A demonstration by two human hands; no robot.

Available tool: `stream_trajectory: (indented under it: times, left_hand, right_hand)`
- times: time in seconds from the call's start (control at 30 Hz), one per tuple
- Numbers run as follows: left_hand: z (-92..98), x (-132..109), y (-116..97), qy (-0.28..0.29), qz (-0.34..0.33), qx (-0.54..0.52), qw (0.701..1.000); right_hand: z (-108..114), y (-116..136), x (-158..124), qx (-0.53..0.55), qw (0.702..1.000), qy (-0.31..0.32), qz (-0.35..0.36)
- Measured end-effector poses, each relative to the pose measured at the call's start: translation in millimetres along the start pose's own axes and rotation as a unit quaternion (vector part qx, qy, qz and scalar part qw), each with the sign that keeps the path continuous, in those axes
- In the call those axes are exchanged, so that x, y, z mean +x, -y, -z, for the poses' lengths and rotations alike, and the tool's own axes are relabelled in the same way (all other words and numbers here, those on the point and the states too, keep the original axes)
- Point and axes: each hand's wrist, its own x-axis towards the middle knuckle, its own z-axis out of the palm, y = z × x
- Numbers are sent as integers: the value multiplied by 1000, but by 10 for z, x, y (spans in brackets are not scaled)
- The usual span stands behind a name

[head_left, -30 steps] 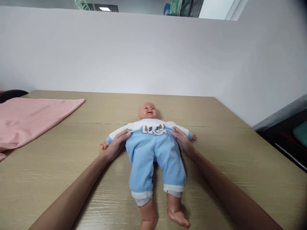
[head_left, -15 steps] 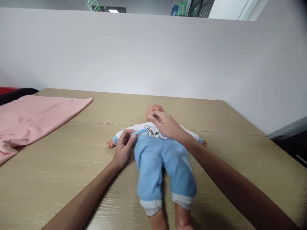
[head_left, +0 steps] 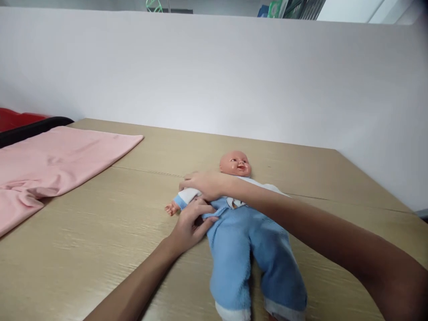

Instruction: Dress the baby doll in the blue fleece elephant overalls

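A baby doll point(head_left: 236, 164) lies on its back with its head toward the wall. It wears a white top with light-blue cuffs and blue fleece trousers point(head_left: 230, 263). At the trousers' waist, on the doll's side nearer the pink cloth, my left hand point(head_left: 192, 223) pinches the blue fabric between thumb and fingers. My right hand point(head_left: 205, 183) reaches across the chest, its fingers curled over the white sleeve point(head_left: 190, 195) near the shoulder. My right forearm covers much of the chest and part of the printed animal face point(head_left: 236, 203).
A pink cloth point(head_left: 67, 156) lies spread on the left of the wooden table point(head_left: 150, 276). Behind it, a black-rimmed container point(head_left: 43, 127) and something red point(head_left: 20, 119) stand at the table's edge. A white partition point(head_left: 207, 80) rises along the back.
My right hand has moved left and down from near the doll's face to its sleeve, uncovering the face. My left hand stays at the waist. The whole view has shifted, moving the doll rightward.
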Motion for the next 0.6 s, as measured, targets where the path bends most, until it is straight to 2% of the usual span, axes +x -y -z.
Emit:
stream_trajectory:
  times: [0.07,0.13,0.2,0.33,0.43,0.5,0.6]
  left_hand:
    - [39,-7,-12,32,-16,6,999]
    - [67,-35,-16,48,-17,10,999]
    - [70,-82,-17,29,-12,9,999]
    - [-11,-117,-50,-106,21,-35,994]
    - [-89,12,-82,-209,110,-72,969]
    - [-110,141,-75,-238,179,-101,949]
    - [-88,280,-16,-218,242,-192,926]
  right_hand:
    - [69,-14,-185,52,994,-94,9]
    - [127,-34,-388,118,976,-181,1]
    - [151,-45,-582,154,963,-221,-2]
    - [90,-18,-852,150,967,-204,23]
    - [18,6,-903,167,970,-169,44]
    - [1,10,-898,218,964,-147,40]
    - [35,50,-921,294,945,-142,-29]
